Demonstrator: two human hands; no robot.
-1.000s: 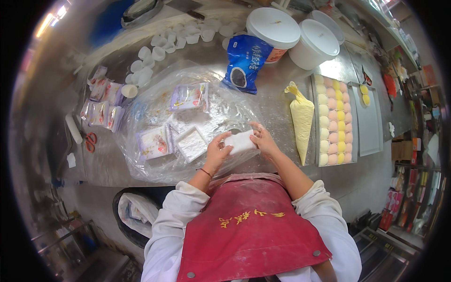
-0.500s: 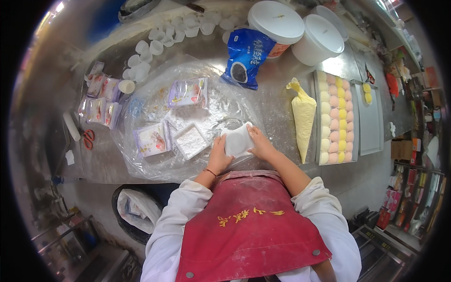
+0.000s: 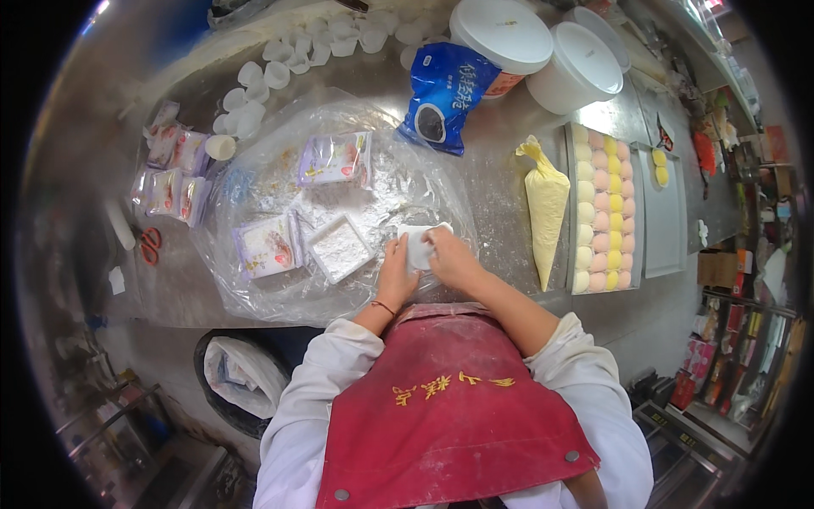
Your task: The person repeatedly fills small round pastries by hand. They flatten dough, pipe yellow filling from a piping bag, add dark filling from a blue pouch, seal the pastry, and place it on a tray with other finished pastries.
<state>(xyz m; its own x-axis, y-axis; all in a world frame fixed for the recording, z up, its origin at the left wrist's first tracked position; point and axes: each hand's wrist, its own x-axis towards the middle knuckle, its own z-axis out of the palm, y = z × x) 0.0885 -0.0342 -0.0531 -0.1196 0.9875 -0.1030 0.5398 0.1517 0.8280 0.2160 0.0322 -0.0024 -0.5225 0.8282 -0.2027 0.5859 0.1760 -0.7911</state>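
Note:
A thin white square dough wrapper (image 3: pixel 419 252) is held close in front of my apron. My left hand (image 3: pixel 396 273) grips its left side. My right hand (image 3: pixel 452 260) has its fingers curled in over the wrapper's right part; what the fingertips pinch is partly hidden. Just left of my hands, a square white tray (image 3: pixel 340 248) holds white powder. Clear-and-purple packs of wrappers (image 3: pixel 270 246) lie beside and behind the tray. All this rests on a powder-dusted plastic sheet (image 3: pixel 254 293).
To the right are a filled piping bag (image 3: pixel 547 216) and a tray of white, pink and yellow balls (image 3: pixel 600 212). Behind stand a blue bag (image 3: pixel 445 97), white lidded tubs (image 3: pixel 500 36) and small white cups (image 3: pixel 275 75). Red-handled scissors (image 3: pixel 150 247) lie left.
My right hand has moved inward from the wrapper's right edge, and its fingers now curl over the wrapper. The wrapper is less spread out. My left hand stays on its left side.

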